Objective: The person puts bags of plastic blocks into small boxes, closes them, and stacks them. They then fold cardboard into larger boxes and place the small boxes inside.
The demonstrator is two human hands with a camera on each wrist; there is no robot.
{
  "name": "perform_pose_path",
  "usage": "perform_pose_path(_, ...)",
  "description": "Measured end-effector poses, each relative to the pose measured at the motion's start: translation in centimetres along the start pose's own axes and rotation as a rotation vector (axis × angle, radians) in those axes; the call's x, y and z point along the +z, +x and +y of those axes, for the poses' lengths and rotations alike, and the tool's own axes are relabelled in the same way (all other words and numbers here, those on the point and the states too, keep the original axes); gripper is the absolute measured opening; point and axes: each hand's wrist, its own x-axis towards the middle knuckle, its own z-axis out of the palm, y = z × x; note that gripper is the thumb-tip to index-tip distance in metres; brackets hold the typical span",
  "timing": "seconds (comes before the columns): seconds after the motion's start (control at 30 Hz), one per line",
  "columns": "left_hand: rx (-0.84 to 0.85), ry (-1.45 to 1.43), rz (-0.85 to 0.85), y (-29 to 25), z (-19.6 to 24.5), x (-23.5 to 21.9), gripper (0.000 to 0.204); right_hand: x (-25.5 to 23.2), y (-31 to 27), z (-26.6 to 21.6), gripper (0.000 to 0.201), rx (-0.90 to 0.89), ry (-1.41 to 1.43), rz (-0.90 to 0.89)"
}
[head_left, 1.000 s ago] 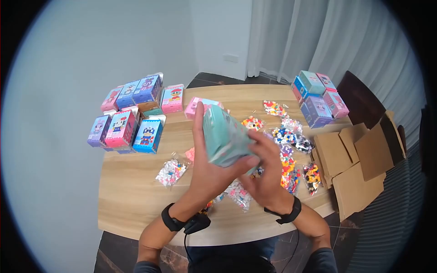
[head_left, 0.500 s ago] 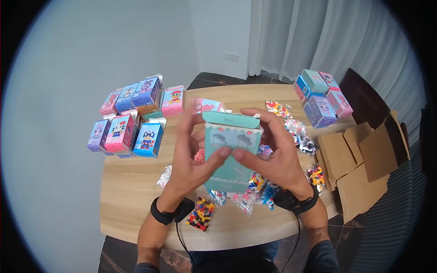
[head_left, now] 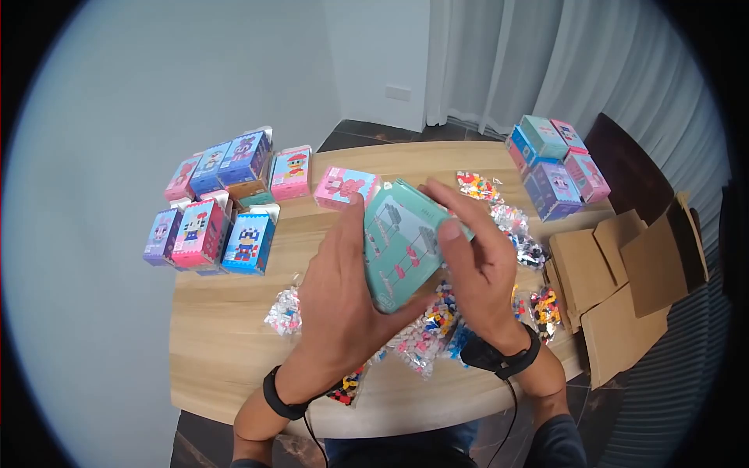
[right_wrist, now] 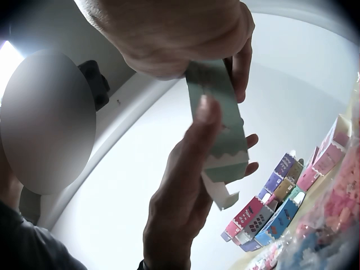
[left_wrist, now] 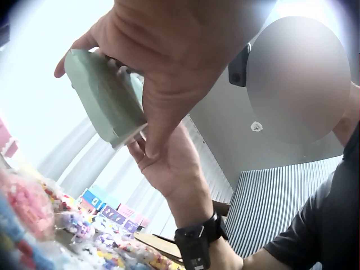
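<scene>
A mint-green cardboard box with grey and pink printed figures is held up over the table, tilted, between both hands. My left hand grips its left side and lower corner, thumb stretched along the bottom. My right hand holds the upper right edge, thumb on the printed face and fingers behind. In the left wrist view the box shows a plain green side. The right wrist view shows a loose flap sticking out at one end. Below the hands lie bags of small coloured bricks.
Several character boxes stand in a group on the left, and a pink box lies behind the hands. More boxes are stacked at the back right. An opened brown carton sits at the table's right edge. Brick bags flank the hands.
The green box turned from an end-up tilt to its printed face toward me, with an end flap standing out on top, then rotated clockwise. Both hands shifted their hold around it.
</scene>
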Motion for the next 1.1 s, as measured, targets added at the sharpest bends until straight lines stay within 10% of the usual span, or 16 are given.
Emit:
perform_pose_path(0.1,0.044,0.092,0.031,-0.2,-1.1,0.4,0.113,-0.2,0.1,-0.3,0.04,-0.109,-0.209,-0.091)
perform_pose_path(0.3,0.12,0.083,0.021,0.0,-1.3,0.2,0.11,-0.5,0.1,-0.9,0.048,0.221,0.102,-0.099)
perform_pose_path(0.37,0.112,0.08,0.022,0.1,-1.3,0.0,0.11,-0.3,0.0,-0.2,0.048,-0.04,-0.036,-0.174)
perform_pose_path(0.77,0.178,0.164,-0.053,0.5,0.5,-2.8,0.107,-1.2,0.6,-0.6,0.041,-0.162,-0.217,-0.279)
perform_pose_path(0.83,-0.276,-0.576,-0.304,0.9,0.5,-4.7,0.097,-2.1,1.2,-0.3,0.04,-0.181,-0.264,-0.338)
perform_pose_path(0.97,-0.497,-0.823,-0.263,1.1,-1.2,-3.7,0.071,-2.1,1.2,-0.7,0.057,0.396,0.108,-0.566)
perform_pose_path(1.1,-0.747,-1.13,0.326,1.6,-2.1,-2.5,0.053,-1.9,1.2,-0.4,0.066,0.444,0.478,-0.348)
